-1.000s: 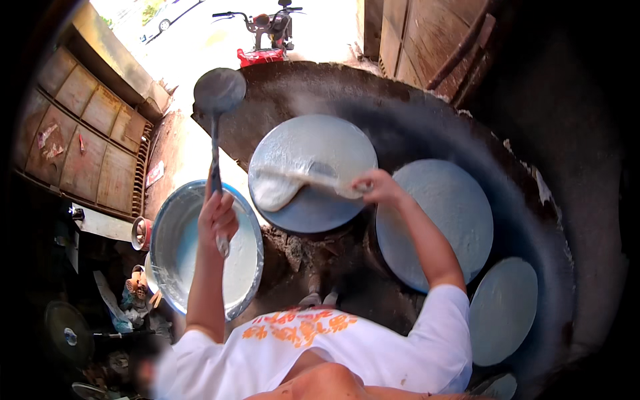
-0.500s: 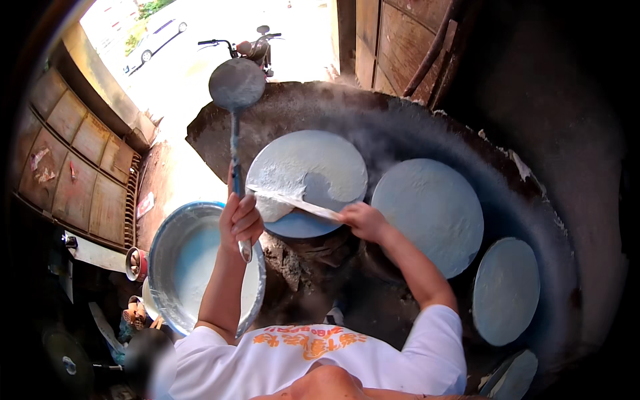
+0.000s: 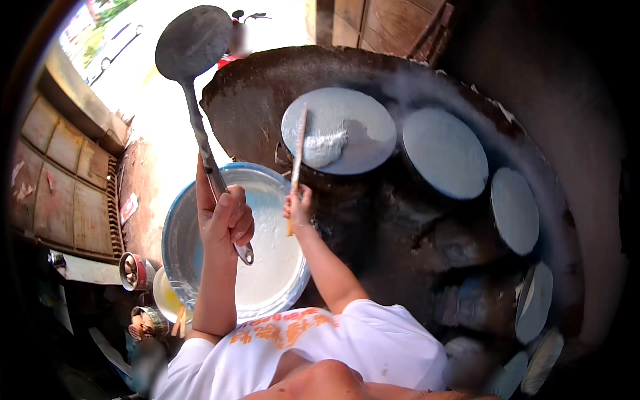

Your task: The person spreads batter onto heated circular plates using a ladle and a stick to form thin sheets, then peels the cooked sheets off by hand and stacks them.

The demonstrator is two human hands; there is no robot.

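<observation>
My left hand [image 3: 227,217] is closed around the handle of a long metal ladle [image 3: 193,43]. Its round bowl is raised high, beyond the basin's far side. In my right hand [image 3: 299,207] is a narrow wooden spreader [image 3: 298,147], its blade pointing away from me over the left part of a round griddle [image 3: 373,130]. A mound of pale wet batter [image 3: 325,148] lies on that griddle, just right of the blade, with a thinner coat around it. Whether the blade touches the surface I cannot tell. Below my hands stands a large blue-rimmed basin [image 3: 172,220] holding white batter [image 3: 273,253].
Several more coated round griddles, such as this one [image 3: 445,153], curve down the right along a dark ring-shaped stove [image 3: 253,93]. Steam drifts there. Small tins [image 3: 137,272] and a yellowish bowl [image 3: 167,293] stand left of the basin. Metal doors [image 3: 67,180] flank the bright opening.
My right hand has come left and nearer me, and the spreader has swung from crosswise to pointing away. The ladle looks larger and tilts left. The whole view has shifted, too.
</observation>
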